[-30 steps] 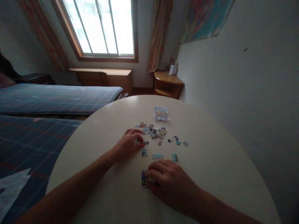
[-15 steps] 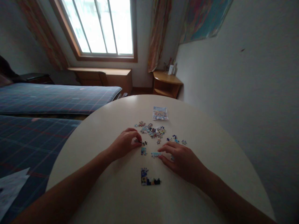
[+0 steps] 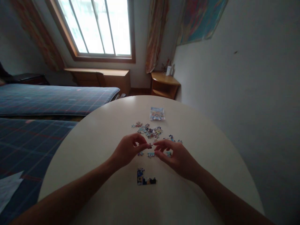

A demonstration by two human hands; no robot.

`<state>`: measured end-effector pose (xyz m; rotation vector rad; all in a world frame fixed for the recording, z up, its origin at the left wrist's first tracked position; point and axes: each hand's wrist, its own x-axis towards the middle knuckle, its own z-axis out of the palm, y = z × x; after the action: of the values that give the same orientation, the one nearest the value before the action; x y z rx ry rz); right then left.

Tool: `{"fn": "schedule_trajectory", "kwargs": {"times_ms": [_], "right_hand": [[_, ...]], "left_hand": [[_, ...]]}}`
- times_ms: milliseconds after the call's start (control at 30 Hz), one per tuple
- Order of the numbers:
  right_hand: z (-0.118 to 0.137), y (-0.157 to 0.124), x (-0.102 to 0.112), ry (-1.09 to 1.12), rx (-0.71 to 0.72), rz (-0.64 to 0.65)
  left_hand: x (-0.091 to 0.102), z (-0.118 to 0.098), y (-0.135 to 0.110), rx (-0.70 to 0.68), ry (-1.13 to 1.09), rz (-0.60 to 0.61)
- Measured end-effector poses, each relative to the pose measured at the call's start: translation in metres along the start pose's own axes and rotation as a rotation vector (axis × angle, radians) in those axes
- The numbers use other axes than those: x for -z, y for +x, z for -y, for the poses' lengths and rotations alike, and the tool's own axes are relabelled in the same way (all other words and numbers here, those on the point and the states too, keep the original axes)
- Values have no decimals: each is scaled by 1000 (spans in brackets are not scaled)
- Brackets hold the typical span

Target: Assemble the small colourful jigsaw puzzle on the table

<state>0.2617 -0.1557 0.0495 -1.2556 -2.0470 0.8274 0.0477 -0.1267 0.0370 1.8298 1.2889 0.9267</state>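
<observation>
Above the round pale table (image 3: 98, 147), my left hand (image 3: 127, 150) pinches a small jigsaw piece (image 3: 150, 145) between thumb and forefinger. My right hand (image 3: 174, 154) meets it fingertip to fingertip, pinched on the same spot. Just under the fingers lie loose pale-blue pieces (image 3: 151, 154). A joined L-shaped section of puzzle (image 3: 144, 179) lies nearer to me. A heap of loose pieces (image 3: 148, 131) sits beyond the hands, and a small picture card (image 3: 157, 113) lies further back.
A grey wall (image 3: 234, 93) runs close along the table's right side. Two beds with blue checked covers (image 3: 47, 100) stand to the left. A window, a curtain and a wooden corner shelf (image 3: 164, 84) are at the back.
My right hand left the L-shaped section and rose toward the middle. My left hand lifted from the pieces with one pinched. Both hands now meet at the fingertips.
</observation>
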Motion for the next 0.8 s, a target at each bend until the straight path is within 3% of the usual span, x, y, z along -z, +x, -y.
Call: {"fn": "schedule_trajectory", "kwargs": {"times_ms": [233,467,633,800], "right_hand": [[3,2,1,148,-69,57],[-9,-12,50,18,-220,362],[-12,-23,62,-115,-249,514],[-10,-24,57,-208,-227,536]], "left_hand": [[-13,-7,-10,-2,-52,94],[3,30,3,-309,361,17],[24,51,16,-222,510,-27],[31,59,19,-153,539,-24]]}}
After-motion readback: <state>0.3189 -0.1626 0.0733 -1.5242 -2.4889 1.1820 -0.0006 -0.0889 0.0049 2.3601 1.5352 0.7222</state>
